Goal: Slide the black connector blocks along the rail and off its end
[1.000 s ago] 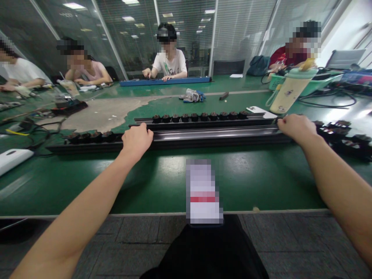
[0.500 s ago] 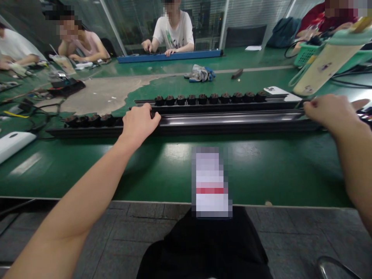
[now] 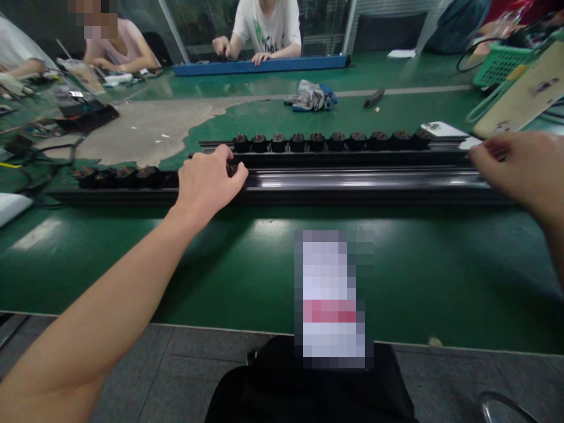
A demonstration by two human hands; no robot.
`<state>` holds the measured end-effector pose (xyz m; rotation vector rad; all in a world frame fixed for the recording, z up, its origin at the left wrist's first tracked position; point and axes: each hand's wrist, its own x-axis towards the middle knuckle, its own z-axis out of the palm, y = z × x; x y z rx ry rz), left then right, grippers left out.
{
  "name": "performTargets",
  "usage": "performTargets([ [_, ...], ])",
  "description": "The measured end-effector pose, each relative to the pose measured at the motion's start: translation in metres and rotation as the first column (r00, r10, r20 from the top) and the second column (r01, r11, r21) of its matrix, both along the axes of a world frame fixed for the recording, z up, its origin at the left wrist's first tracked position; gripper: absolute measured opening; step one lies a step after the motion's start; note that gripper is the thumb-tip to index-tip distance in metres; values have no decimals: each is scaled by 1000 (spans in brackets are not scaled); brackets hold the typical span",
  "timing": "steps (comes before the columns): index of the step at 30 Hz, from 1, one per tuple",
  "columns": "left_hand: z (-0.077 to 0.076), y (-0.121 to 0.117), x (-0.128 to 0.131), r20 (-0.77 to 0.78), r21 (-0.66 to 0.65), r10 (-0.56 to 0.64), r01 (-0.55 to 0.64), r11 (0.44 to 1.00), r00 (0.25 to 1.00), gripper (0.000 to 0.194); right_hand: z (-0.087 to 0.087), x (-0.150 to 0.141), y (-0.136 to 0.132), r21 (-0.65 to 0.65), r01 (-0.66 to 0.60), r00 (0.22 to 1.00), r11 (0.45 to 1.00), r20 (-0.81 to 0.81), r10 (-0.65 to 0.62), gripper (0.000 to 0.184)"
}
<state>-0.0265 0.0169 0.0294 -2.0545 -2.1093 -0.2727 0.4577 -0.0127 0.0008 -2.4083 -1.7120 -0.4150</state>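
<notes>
A long black rail (image 3: pixel 352 183) lies across the green table (image 3: pixel 264 264) in front of me. My left hand (image 3: pixel 207 182) rests on it left of centre, fingers curled over its far edge. My right hand (image 3: pixel 522 167) is over the rail's right end, blurred, fingertips pinched together near a white card (image 3: pixel 469 143); what it grips is unclear. Just behind lies a second black rail (image 3: pixel 335 154) carrying a row of several small round dark parts (image 3: pixel 317 141). More such parts (image 3: pixel 118 175) sit at the left end.
Crumpled gloves (image 3: pixel 311 97) and a small dark piece (image 3: pixel 373 97) lie mid-table. Across the table a person's hands rest on a blue rail (image 3: pixel 259 64). A cream bottle (image 3: pixel 524 97), green basket (image 3: pixel 502 67), white phone (image 3: pixel 440 128), cables (image 3: pixel 30 147) and white device (image 3: pixel 11 205) flank the sides.
My head has tipped down and closer. My left hand's fingers have reached further over the rail. My right hand has lifted and shifted right along the rail's end.
</notes>
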Motion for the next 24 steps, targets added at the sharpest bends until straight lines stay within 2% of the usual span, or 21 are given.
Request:
performTargets([
  [8, -2, 2, 1, -25, 6, -3, 3, 1000, 1000, 49, -5, 1, 7, -103, -78, 997, 992, 1, 79, 40],
  [14, -1, 0, 5, -35, 6, -14, 14, 1000, 999, 50, -2, -4, 8, -173, -60, 997, 983, 31, 66, 38],
  [24, 1, -4, 5, -8, -37, -41, 41, 998, 999, 50, -1, -9, 7, -158, -83, 996, 984, 21, 87, 42],
])
